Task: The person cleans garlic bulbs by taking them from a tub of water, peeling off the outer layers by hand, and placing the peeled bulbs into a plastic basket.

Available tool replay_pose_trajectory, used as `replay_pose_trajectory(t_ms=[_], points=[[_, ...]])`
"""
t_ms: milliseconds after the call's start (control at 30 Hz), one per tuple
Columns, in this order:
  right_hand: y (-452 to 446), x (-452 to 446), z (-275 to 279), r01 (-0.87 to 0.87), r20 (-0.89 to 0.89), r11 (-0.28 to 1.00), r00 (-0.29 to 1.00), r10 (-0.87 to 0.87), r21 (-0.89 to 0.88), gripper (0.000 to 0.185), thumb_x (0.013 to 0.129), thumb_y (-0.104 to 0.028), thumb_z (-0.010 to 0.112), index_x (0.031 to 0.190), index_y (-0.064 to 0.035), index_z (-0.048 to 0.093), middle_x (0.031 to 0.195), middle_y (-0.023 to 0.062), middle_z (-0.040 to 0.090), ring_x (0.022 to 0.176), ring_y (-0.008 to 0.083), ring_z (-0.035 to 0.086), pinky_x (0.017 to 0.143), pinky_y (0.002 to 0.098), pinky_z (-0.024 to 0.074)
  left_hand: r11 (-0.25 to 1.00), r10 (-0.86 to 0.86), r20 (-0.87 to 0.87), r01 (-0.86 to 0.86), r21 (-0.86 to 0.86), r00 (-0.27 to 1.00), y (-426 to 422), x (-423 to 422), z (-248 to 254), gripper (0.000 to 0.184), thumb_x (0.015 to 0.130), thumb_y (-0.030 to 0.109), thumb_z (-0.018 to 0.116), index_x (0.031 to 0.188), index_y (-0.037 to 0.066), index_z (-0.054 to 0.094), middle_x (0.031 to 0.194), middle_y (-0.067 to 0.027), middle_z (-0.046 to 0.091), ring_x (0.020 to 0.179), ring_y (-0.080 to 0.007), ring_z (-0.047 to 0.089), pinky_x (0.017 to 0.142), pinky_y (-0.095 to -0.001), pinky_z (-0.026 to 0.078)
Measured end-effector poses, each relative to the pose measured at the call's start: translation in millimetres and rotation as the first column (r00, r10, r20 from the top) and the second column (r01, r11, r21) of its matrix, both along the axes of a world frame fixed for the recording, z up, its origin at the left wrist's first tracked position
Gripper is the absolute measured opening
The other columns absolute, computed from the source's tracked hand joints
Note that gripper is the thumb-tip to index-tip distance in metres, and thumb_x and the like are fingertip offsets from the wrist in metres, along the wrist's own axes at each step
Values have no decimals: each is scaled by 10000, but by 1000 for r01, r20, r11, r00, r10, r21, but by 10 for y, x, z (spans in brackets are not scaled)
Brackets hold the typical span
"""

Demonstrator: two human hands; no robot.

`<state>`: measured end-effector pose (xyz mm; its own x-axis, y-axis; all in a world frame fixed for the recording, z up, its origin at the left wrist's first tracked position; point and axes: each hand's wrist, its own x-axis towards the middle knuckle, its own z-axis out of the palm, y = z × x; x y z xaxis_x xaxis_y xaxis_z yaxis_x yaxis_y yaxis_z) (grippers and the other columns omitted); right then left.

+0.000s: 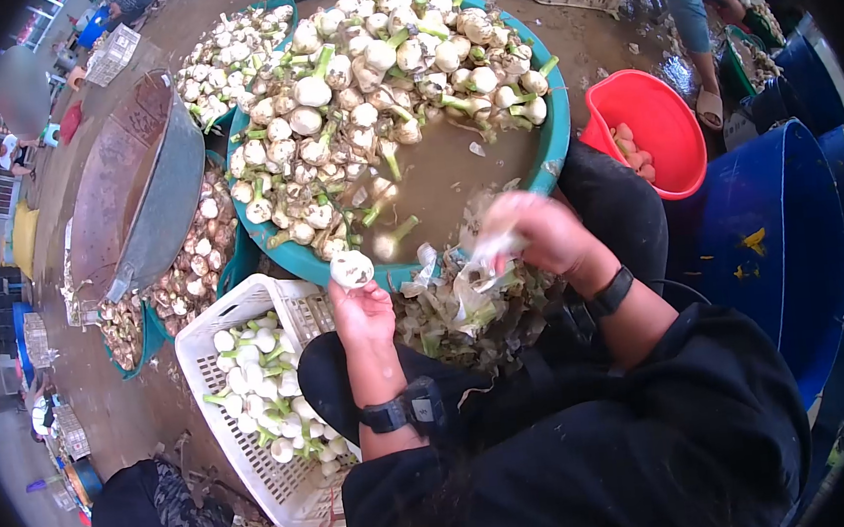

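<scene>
My left hand (364,314) has its fingers around a white garlic bulb (351,269), its root end facing up, near the rim of a teal tub (261,239). My right hand (543,236) is blurred by motion over the tub's near edge, its fingers bent around pale garlic skin (486,254). Below it lies a heap of stripped garlic skins (476,309). Unpeeled, muddy garlic bulbs (359,118) with green stems fill much of the tub, with brown water at its near right. Peeled bulbs (257,383) lie in a white plastic crate (235,305) at my left.
A red bucket (665,117) with orange-pink things inside and a large blue barrel (772,243) stand on the right. A metal trough (129,189) and baskets of garlic (198,245) are at the left. Other people work nearby; one crouches (148,518) at lower left.
</scene>
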<state>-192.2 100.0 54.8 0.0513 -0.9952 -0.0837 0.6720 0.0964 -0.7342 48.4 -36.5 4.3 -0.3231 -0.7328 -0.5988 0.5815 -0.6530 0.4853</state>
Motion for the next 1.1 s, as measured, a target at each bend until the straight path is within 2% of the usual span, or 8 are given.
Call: replay_pose_trajectory(t_ms=[33,67,100,233,533,867,1067,1100], points=[[-25,142,-9,-140,-431,949,865,256,283,242,806,-206,559,952,-15,585,861,150,629,686,265,612,654,395,497,1000,11,14,-11,7,1000,2,-2,-5,276,852,354,530,960,101,553,754,5,567,542,-72,465,461,-188,393],[-44,288,-3,-284,-948,943,213,238,173,250,800,-240,585,933,-30,607,798,161,624,668,278,607,627,382,483,1000,13,10,-13,8,1000,1,-29,-18,276,852,354,530,960,101,553,754,5,567,542,-72,465,461,-188,393],[-22,455,-76,-189,-995,977,1,99,97,272,795,-323,581,892,-72,619,737,181,598,688,337,593,631,392,471,998,54,79,-51,-35,995,9,-55,-25,265,844,339,538,959,100,553,752,4,570,540,-71,461,460,-188,384],[-399,924,-38,200,-835,979,529,-151,-50,437,740,-199,675,1134,-55,549,920,177,616,786,266,620,690,344,488,988,90,205,-62,-141,975,156,-234,64,252,858,292,512,959,64,549,810,-16,589,610,-87,532,506,-223,430],[-652,805,-61,87,-935,954,193,-298,-286,578,648,-106,675,1183,-31,472,993,188,576,911,360,548,791,389,451,866,35,715,336,-371,698,224,-263,267,372,906,352,427,1100,42,499,815,-23,539,606,-62,465,476,-186,384],[-428,1028,-198,-122,-977,980,-130,-171,-155,93,746,-124,523,713,-60,583,612,139,587,569,287,603,539,377,486,891,-143,531,343,-298,835,264,-296,266,227,855,288,528,947,82,558,703,10,529,569,-35,465,411,-179,314],[-490,820,-220,32,-850,999,527,3,23,210,764,-159,507,631,-15,581,606,165,572,586,316,586,538,400,447,918,-199,355,301,-259,913,259,-295,243,212,835,239,512,954,70,558,732,-4,551,562,-59,481,413,-184,327],[-456,852,-229,13,-912,994,398,-104,-108,218,768,-175,511,640,-19,593,603,163,577,575,310,581,548,392,462,918,-200,354,302,-258,913,249,-283,227,212,835,239,512,954,70,558,732,-4,551,562,-59,481,413,-184,327]])
